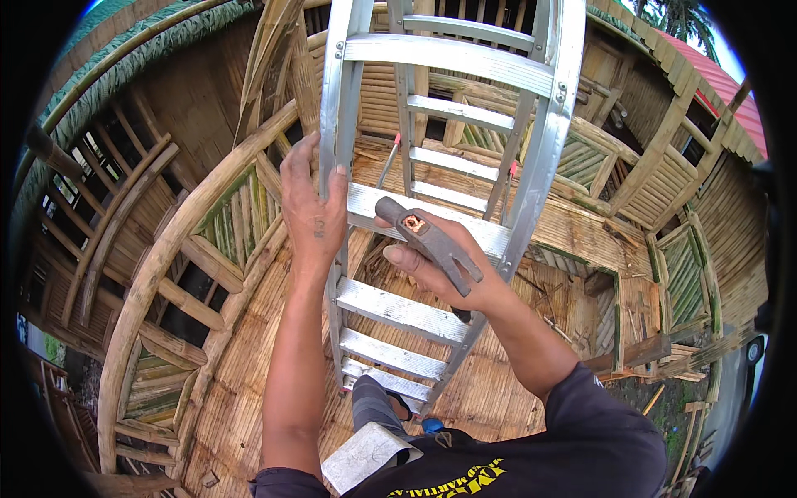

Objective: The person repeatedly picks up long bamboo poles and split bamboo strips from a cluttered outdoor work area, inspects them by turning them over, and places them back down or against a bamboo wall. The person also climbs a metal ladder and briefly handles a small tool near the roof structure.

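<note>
An aluminium stepladder [448, 56] stands upright in front of me, its flat steps running down toward my legs. My left hand [311, 203] holds its left rail, with the thumb on the near face and the fingers along the outer side. In my right hand [440, 257] is a claw hammer [427, 239], its dark, worn head turned up toward me and the claw pointing toward my wrist. Reddish-brown material shows in the eye of the head. Most of the hammer's handle is hidden behind the hand and forearm. The right hand is just in front of a ladder step.
A curved log railing [158, 274] with bamboo panels runs along the left. Below lies a bamboo-slat floor [241, 415], with a framed opening [573, 290] at right. A whitish pouch-like piece [369, 459] hangs at my waist. My leg [375, 407] is beside the lowest steps.
</note>
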### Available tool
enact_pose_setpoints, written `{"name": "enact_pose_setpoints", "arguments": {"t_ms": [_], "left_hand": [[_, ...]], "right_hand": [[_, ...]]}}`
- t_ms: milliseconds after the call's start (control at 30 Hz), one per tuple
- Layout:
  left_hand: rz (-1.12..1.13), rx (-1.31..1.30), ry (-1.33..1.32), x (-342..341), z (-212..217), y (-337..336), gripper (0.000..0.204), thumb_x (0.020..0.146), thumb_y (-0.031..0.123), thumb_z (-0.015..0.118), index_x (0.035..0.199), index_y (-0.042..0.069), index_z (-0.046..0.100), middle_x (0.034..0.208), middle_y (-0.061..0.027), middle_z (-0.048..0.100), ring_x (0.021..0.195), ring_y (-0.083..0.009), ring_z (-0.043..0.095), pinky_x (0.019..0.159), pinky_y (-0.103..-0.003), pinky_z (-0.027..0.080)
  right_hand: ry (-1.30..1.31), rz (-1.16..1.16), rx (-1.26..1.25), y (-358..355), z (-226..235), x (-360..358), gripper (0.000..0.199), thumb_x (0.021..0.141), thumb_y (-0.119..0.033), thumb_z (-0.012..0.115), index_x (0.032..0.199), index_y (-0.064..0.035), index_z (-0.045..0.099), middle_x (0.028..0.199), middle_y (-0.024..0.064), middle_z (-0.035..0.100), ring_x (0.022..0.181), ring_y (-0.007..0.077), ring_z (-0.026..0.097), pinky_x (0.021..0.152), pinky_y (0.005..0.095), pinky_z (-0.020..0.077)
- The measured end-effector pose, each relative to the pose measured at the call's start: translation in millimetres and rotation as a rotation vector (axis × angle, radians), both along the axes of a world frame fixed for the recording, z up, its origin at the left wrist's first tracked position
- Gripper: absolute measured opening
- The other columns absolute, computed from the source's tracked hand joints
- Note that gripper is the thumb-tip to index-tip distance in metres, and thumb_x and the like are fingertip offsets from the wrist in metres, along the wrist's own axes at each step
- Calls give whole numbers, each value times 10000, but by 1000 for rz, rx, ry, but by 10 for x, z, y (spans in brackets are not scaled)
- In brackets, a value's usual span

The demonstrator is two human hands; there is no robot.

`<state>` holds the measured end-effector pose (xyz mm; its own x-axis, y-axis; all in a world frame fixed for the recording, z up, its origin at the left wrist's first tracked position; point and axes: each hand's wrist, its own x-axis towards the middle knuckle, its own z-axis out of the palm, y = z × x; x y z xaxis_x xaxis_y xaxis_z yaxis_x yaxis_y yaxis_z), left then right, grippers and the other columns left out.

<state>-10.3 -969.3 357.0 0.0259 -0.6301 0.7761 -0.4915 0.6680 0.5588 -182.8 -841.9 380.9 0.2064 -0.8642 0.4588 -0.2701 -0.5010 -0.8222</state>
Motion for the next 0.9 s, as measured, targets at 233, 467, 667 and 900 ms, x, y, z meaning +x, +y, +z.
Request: {"name": "enact_pose_setpoints", "arguments": {"t_ms": [233,467,667,900], "left_hand": [[-673,486,205,-163,1196,-1249,688,856,318,774,1394,-1,487,1311,-185,607,1199,-271,589,1038,-406,449],[-771,608,371,-295,978,-1340,443,834,112,702,1237,10,549,1035,-42,634,927,-130,588,847,-297,490],[-793,697,298,-342,1030,-1268,433,821,111,724,1212,25,560,1031,-41,635,933,-130,599,837,-307,505],[-909,850,217,-355,1187,-1246,518,812,112,763,1268,45,527,1126,-43,638,973,-156,619,857,-325,514]], "right_hand": [[-194,-114,39,-859,1175,147,437,961,-301,716,1287,-31,607,657,-3,577,556,74,545,540,258,439],[-47,-234,6,-1219,1797,142,321,961,-331,705,881,-29,630,645,15,543,591,108,532,568,285,433],[-59,-224,-45,-1366,2065,107,313,905,-237,788,1079,-16,650,884,39,657,818,89,619,725,266,488],[139,-268,2,-1394,3118,64,338,853,-149,774,1017,39,546,858,223,659,796,352,683,706,427,509]]}}
